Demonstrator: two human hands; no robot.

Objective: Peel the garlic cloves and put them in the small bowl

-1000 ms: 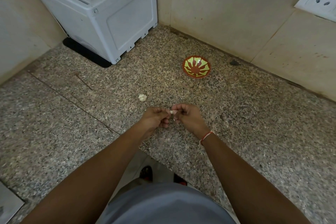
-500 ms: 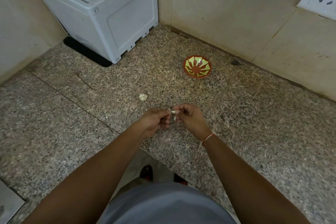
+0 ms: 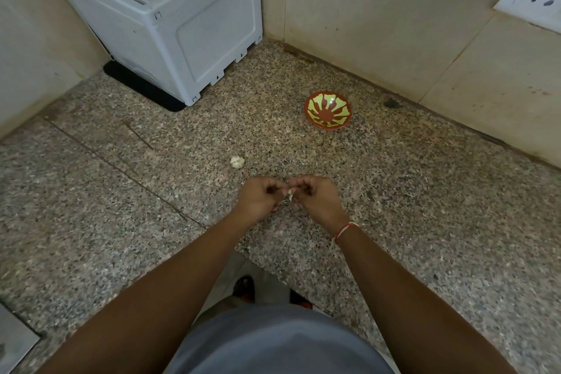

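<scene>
Pinching one papery garlic clove [image 3: 290,195] — both hands [image 3: 260,198] [image 3: 315,197] curled.

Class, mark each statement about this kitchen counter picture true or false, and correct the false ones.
1. Both hands, left hand and right hand, pinch a garlic clove. True.
2. The small bowl holds peeled cloves. False: no cloves show in it.
3. A garlic bulb lies on the counter, apart from the hands. True.
4. The bowl is plain white. False: it is red with yellow-green marks.
</scene>
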